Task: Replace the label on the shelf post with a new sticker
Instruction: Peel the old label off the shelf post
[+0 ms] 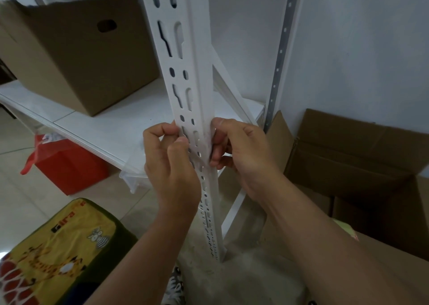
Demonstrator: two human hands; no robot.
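A white slotted metal shelf post (185, 77) runs down the middle of the head view. My left hand (170, 163) grips its left edge with curled fingers. My right hand (239, 151) presses thumb and fingers against its right face. A pale, nearly transparent label (207, 140) seems to lie on the post between my fingertips; its edges are hard to make out. No separate sticker sheet is visible.
A cardboard box (76, 56) stands on the white shelf board (116, 128) at left. A red bag (67, 165) sits on the floor under it. Open cardboard boxes (362, 165) are at right. A yellow giraffe-print cushion (58, 253) lies at lower left.
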